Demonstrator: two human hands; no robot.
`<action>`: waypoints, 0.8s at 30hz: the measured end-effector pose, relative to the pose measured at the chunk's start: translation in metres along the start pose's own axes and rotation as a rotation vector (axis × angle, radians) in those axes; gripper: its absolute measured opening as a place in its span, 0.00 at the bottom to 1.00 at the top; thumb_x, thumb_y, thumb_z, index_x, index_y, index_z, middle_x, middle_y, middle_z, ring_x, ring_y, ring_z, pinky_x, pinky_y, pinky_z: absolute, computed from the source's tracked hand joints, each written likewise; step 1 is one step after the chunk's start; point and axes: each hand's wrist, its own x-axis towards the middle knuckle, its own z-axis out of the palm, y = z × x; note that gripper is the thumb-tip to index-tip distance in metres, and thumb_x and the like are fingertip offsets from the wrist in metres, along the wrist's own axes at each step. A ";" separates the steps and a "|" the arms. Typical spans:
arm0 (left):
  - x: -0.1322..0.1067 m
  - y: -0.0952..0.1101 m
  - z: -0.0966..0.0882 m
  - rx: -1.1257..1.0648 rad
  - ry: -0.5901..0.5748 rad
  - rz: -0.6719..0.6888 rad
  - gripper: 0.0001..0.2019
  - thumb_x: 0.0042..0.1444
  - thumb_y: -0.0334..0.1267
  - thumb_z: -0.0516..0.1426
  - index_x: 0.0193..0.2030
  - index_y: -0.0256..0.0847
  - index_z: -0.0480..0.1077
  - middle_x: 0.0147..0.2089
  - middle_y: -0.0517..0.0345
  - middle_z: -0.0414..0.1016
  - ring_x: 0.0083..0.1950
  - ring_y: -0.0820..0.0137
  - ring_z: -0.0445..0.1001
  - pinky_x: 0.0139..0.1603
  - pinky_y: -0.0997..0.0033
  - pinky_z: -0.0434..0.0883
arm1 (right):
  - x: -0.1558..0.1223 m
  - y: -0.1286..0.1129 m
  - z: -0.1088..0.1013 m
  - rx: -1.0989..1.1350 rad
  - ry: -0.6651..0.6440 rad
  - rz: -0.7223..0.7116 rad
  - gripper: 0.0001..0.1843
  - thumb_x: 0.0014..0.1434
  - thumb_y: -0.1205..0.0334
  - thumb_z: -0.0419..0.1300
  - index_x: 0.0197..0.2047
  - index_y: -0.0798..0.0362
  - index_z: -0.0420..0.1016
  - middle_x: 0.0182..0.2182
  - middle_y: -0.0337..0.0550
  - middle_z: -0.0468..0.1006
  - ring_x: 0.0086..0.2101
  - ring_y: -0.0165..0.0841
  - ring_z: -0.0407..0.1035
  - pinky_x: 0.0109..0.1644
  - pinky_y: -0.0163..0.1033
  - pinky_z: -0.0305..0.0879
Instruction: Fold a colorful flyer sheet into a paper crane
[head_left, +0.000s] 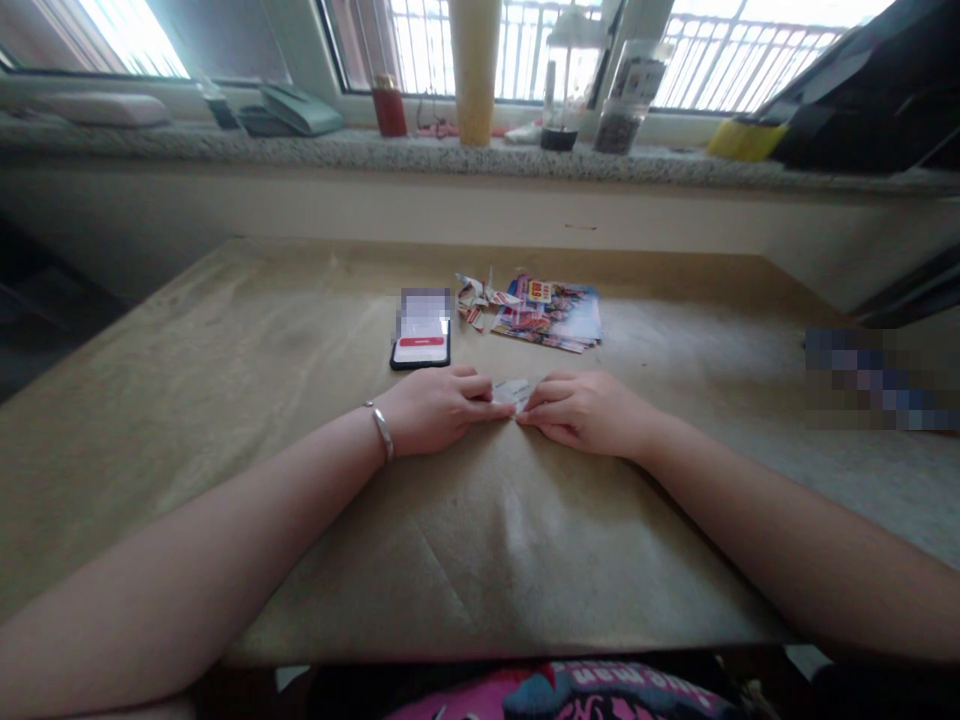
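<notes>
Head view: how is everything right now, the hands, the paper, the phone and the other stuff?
Left hand: fingers on the paper
Right hand: fingertips on the paper
Paper: flat-lying, partly hidden by fingers
Phone: face up, screen lit
Leaflets: loosely stacked, lying down
Scraps: bent, jumbled
Bracelet: worn on the left wrist
Red jar: upright

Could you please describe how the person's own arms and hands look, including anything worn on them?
The left hand and right hand are bare, without gloves. No sleeve shows on the left forearm or right forearm. A narrow, curved, silver-coloured bracelet sits at the left wrist; none shows at the right. No cables or markings are visible.
</notes>
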 end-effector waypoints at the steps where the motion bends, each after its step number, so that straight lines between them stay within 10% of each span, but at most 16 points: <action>1: 0.000 0.000 -0.001 -0.004 -0.003 0.003 0.19 0.62 0.32 0.48 0.58 0.48 0.67 0.43 0.54 0.72 0.42 0.69 0.68 0.43 0.70 0.67 | -0.001 0.000 0.000 -0.005 -0.003 0.004 0.14 0.62 0.65 0.51 0.41 0.50 0.79 0.36 0.43 0.80 0.36 0.32 0.71 0.39 0.37 0.66; 24: 0.000 0.004 -0.005 -0.095 0.020 0.013 0.22 0.57 0.30 0.50 0.57 0.51 0.67 0.47 0.55 0.71 0.42 0.68 0.68 0.44 0.69 0.67 | -0.019 0.015 -0.001 0.102 0.124 0.189 0.08 0.53 0.70 0.56 0.32 0.52 0.77 0.33 0.43 0.78 0.35 0.32 0.70 0.40 0.37 0.67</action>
